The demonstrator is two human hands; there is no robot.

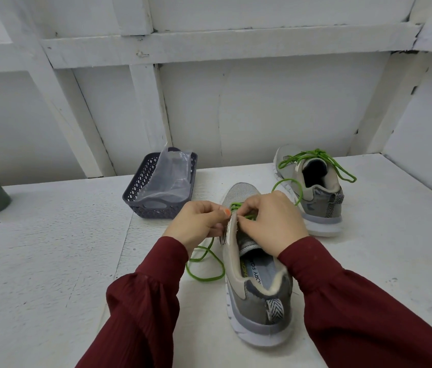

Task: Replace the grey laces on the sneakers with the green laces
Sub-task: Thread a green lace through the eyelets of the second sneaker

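At the centre of the frame, a bright, round-corded green lace (205,264) is being worked through the upper eyelets of a grey-and-beige mesh sneaker with a white sole (258,296), which is being shown heel toward the camera on a white painted table (50,261). The cord is being pinched at the eyelet row by the curled fingers of the left hand (199,221) and of the right hand (270,221), though the exact points of contact are being hidden by the knuckles. Its slack is being left to trail in a loose loop on the table at the lower left of the shoe. The green lace is being judged light, limp and a little slippery, and best taken close to its stiffer tip, where it can be steered into a hole. The soft, light shoe is being judged apt to shift unless braced at the eyelet flap. At the right of the frame, well apart, a second matching grey sneaker (321,205) is being shown already laced in green. At centre left, a dark lattice plastic basket (140,187) holding a clear plastic bag (172,176) is being seen just beyond the hands.
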